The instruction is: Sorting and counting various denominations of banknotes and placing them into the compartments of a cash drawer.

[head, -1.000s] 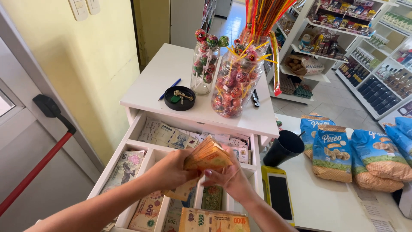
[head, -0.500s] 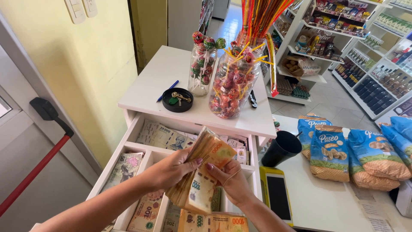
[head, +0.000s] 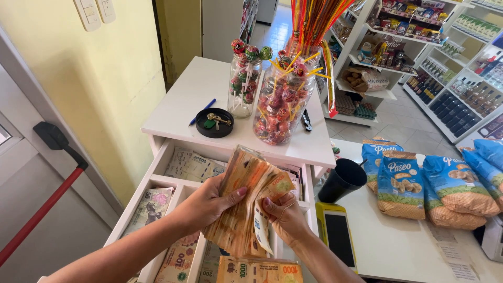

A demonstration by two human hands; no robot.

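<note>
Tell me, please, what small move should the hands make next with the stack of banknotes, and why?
Probably the right hand should peel the next note off the orange banknote stack: the left hand grips the fanned stack above the open drawer, and one note already hangs folded down.

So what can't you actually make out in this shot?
- Middle drawer compartments, head view: hidden behind the fanned banknote stack held by left hand and right hand.
- Front banknotes: cut off by the bottom edge.
- Black dish contents: too small to identify fully.
- Far shelves: goods too small to tell.
</note>
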